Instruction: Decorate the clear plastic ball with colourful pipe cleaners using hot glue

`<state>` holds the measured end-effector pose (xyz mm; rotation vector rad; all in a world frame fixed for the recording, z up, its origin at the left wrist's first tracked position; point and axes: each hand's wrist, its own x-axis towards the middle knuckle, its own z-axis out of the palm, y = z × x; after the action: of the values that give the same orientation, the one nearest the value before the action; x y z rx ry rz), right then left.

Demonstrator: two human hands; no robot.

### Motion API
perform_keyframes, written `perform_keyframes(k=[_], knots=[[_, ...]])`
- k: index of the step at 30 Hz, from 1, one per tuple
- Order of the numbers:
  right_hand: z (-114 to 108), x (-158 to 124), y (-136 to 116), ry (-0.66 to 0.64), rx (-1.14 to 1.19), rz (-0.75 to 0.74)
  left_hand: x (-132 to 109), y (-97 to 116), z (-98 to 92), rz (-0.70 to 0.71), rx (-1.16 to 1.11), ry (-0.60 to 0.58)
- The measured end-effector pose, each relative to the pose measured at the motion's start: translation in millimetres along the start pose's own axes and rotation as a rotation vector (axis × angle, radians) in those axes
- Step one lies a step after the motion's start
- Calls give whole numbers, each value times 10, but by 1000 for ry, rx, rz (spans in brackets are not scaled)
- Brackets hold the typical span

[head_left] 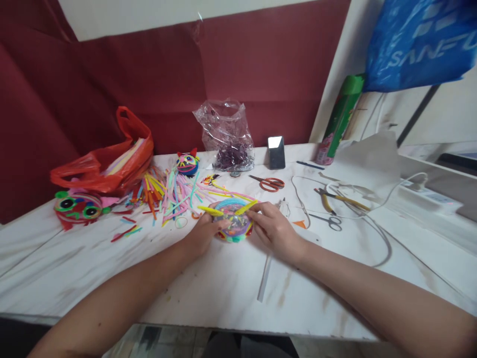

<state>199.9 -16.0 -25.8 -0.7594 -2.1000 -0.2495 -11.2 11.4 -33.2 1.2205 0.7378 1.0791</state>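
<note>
Behind round multicoloured craft (237, 222), on white marbled surface (208, 291): clear plastic bag (230, 132); left, red plastic bag (95, 171); right, orange-handled metal scissors (271, 184).

Left hand (204, 232) holds a colourful craft (237, 229), right hand (276, 229) touching it

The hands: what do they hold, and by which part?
A round craftwork: left hand by its left side, right hand by its right yellow strip.
</note>
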Motion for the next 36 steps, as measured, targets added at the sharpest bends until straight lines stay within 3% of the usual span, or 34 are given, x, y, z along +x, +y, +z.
perform_keyframes(k=[9, 14, 22, 36], knots=[[57, -58, 21, 26, 27, -23, 7, 8, 59, -32, -30, -5], [77, -85, 35, 23, 36, -16, -4, 7, 35, -62, -25, 64], [90, -91, 32, 28, 18, -29, 7, -42, -8, -17, -44, -12], [85, -100, 43, 2, 17, -17, -26, 11, 32, -50, -24, 33]])
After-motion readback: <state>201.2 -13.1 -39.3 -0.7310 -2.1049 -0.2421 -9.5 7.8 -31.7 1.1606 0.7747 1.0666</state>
